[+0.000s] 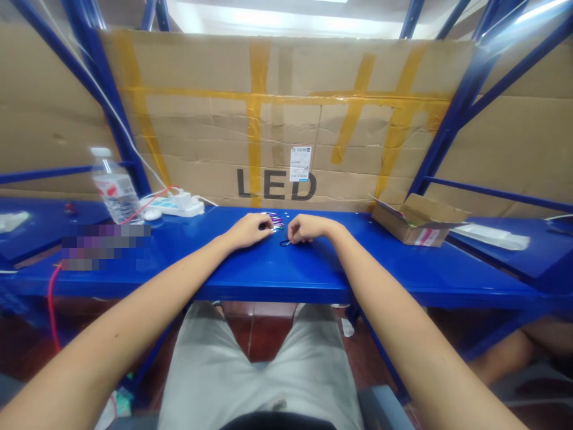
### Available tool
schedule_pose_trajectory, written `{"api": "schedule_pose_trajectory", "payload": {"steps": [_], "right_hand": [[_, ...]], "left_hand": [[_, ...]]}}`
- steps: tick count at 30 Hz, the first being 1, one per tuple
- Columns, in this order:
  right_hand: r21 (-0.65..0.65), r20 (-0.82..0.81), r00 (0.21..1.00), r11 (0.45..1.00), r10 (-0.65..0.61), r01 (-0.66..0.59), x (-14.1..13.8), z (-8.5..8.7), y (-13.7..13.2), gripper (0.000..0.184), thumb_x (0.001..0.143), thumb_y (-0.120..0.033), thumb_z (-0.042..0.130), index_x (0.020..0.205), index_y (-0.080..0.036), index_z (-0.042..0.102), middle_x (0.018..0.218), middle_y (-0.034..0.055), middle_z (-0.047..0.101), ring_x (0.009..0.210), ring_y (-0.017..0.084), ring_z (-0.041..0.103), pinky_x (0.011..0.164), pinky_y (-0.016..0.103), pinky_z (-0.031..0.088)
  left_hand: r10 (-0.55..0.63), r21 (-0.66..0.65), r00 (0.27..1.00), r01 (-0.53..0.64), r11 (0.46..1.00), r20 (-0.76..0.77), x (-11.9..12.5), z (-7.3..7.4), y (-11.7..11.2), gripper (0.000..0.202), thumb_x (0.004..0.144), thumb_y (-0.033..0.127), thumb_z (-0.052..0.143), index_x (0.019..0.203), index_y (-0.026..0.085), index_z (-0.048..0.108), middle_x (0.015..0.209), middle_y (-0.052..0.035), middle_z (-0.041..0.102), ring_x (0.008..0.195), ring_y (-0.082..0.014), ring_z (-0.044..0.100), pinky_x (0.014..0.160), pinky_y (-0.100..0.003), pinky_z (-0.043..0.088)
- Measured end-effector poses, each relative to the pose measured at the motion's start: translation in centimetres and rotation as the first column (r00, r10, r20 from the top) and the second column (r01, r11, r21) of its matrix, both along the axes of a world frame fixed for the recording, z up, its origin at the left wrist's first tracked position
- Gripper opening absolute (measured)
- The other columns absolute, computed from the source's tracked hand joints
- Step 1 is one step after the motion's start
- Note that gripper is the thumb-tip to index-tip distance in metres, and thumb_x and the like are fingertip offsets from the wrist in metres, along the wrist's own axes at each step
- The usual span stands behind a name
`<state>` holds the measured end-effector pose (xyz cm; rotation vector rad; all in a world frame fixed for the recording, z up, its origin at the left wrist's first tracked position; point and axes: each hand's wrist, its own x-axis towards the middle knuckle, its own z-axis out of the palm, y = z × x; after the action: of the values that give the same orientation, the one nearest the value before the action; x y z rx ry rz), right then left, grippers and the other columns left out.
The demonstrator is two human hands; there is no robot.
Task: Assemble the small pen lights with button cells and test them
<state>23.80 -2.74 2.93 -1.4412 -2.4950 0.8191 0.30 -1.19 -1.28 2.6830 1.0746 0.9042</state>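
My left hand (pixel 251 230) rests on the blue table (pixel 268 266), its fingers curled and thumb brought in beside a row of small shiny metallic pieces (pixel 276 220) in purple, pink and green. Whatever it pinches, if anything, is too small to make out. Opposite it, my right hand (pixel 306 228) bends down at the wrist and pinches one end of a small dark loop, which looks like a carabiner (pixel 283 243), at the table surface. The left part of the loop shows, while the fingers cover the rest.
At the left stand a water bottle (pixel 115 188) and a white power strip (pixel 179 203) with cables. An open cardboard box (pixel 416 221) sits at the right. A tall cardboard panel (pixel 201 131) closes off the back between blue posts. Part of another person shows at lower right.
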Motion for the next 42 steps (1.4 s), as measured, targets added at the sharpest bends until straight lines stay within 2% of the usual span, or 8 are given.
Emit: {"api": "schedule_pose_trajectory", "payload": {"steps": [6, 11, 16, 20, 25, 32, 39, 42], "right_hand": [[0.133, -0.246, 0.967, 0.986, -0.068, 0.103, -0.8, -0.6, 0.4, 0.021, 0.078, -0.033, 0.074, 0.074, -0.014, 0.066, 0.057, -0.0025, 0.054, 0.050, 0.009, 0.046, 0.049, 0.023, 0.035], [0.133, -0.357, 0.934, 0.988, -0.029, 0.082, -2.2, -1.3, 0.3, 0.014, 0.085, -0.025, 0.063, 0.078, -0.013, 0.066, 0.052, -0.0042, 0.051, 0.049, 0.009, 0.046, 0.051, 0.021, 0.037], [0.254, -0.179, 0.977, 0.954, -0.116, 0.160, -1.4, -1.0, 0.3, 0.006, 0.079, -0.011, 0.063, 0.075, -0.016, 0.061, 0.058, -0.0005, 0.061, 0.056, 0.011, 0.058, 0.054, 0.020, 0.041], [0.188, -0.045, 0.980, 0.962, -0.195, 0.200, -0.5, -1.0, 0.7, 0.013, 0.074, -0.008, 0.065, 0.075, -0.018, 0.056, 0.062, 0.0013, 0.066, 0.048, 0.012, 0.056, 0.050, 0.023, 0.043], [0.198, -0.022, 0.984, 0.963, -0.180, 0.180, -0.5, -1.3, 0.9, 0.019, 0.071, -0.005, 0.065, 0.078, -0.019, 0.054, 0.061, 0.0001, 0.063, 0.049, 0.014, 0.059, 0.050, 0.024, 0.045], [0.183, 0.070, 0.979, 0.967, -0.191, 0.176, -0.8, -1.3, 0.7, 0.010, 0.078, -0.017, 0.067, 0.076, -0.018, 0.058, 0.061, 0.0039, 0.063, 0.051, 0.015, 0.059, 0.049, 0.026, 0.045], [0.223, 0.013, 0.975, 0.952, -0.220, 0.212, -0.5, -1.4, 1.1, 0.011, 0.078, -0.019, 0.067, 0.088, -0.017, 0.064, 0.077, 0.0056, 0.069, 0.060, 0.015, 0.060, 0.055, 0.025, 0.044], [0.270, -0.051, 0.991, 0.953, -0.125, 0.135, -0.3, -1.1, 1.2, 0.018, 0.075, -0.021, 0.074, 0.092, -0.018, 0.069, 0.093, 0.0061, 0.071, 0.079, 0.016, 0.064, 0.066, 0.024, 0.046]], "left_hand": [[-0.066, 0.014, 0.995, 0.065, 0.998, 0.081, 0.5, 0.2, -0.7, 0.016, 0.087, 0.030, 0.061, 0.093, 0.020, 0.071, 0.098, -0.0052, 0.075, 0.090, -0.0211, 0.066, 0.085, -0.033, 0.049], [-0.085, 0.015, 0.990, 0.083, 0.996, 0.115, 0.6, 0.4, -1.0, 0.017, 0.088, 0.033, 0.059, 0.094, 0.020, 0.069, 0.096, -0.0045, 0.074, 0.088, -0.0199, 0.065, 0.085, -0.032, 0.049], [0.116, -0.029, 0.987, -0.113, 0.993, 0.112, 0.1, 0.3, -0.3, 0.020, 0.086, 0.030, 0.057, 0.104, 0.021, 0.060, 0.098, -0.0061, 0.071, 0.089, -0.0228, 0.064, 0.084, -0.036, 0.049], [0.260, -0.002, 0.964, -0.260, 0.966, 0.061, -1.2, 0.3, 1.1, 0.014, 0.082, 0.015, 0.048, 0.090, 0.021, 0.058, 0.095, -0.0085, 0.069, 0.089, -0.0238, 0.063, 0.082, -0.037, 0.049], [0.396, 0.046, 0.918, -0.394, 0.918, -0.036, -3.1, 0.5, 2.5, 0.012, 0.072, 0.012, 0.056, 0.079, 0.021, 0.060, 0.090, -0.0110, 0.070, 0.086, -0.0249, 0.063, 0.079, -0.035, 0.049], [0.449, -0.033, 0.871, -0.464, 0.885, -0.200, -3.8, 0.6, 2.2, 0.013, 0.062, 0.014, 0.062, 0.071, 0.023, 0.063, 0.070, -0.0053, 0.069, 0.062, -0.0211, 0.061, 0.062, -0.030, 0.044], [0.437, -0.073, 0.881, -0.455, 0.888, -0.180, -4.0, 0.5, 2.5, 0.009, 0.064, 0.019, 0.063, 0.072, 0.023, 0.065, 0.075, -0.0065, 0.073, 0.066, -0.0214, 0.063, 0.065, -0.030, 0.047], [0.427, -0.068, 0.888, -0.443, 0.894, -0.172, -3.9, 0.5, 2.6, 0.007, 0.065, 0.020, 0.063, 0.071, 0.023, 0.066, 0.072, -0.0061, 0.072, 0.065, -0.0210, 0.063, 0.064, -0.029, 0.047]]}}
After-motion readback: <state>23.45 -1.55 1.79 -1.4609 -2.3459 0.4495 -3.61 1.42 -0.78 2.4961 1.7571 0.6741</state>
